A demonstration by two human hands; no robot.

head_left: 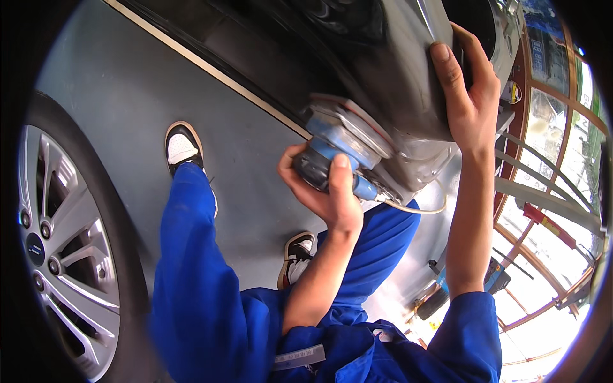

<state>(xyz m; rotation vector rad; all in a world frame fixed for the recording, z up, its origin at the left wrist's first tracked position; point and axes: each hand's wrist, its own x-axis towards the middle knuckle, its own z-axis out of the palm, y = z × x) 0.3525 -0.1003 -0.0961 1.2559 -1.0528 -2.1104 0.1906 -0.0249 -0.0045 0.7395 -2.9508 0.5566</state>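
My left hand [335, 201] is closed round a blue and black sander [348, 137]. Its round pad faces the lower side of a glossy dark car body panel [408, 83]; whether the two touch I cannot tell. From the sander's blue end a thin pale hose [415, 209] curves off to the right. Higher up, my right hand [472, 96] grips the panel's right edge, thumb on the near face and the other fingers partly hidden behind it.
A car wheel [70, 255] with silver spokes stands at the left. My shoes [184, 147] rest on the grey floor [249, 242]. A pale strip [211, 70] runs diagonally across the top left. At the right are a wood-framed window [543, 127] and a red-handled tool [549, 225].
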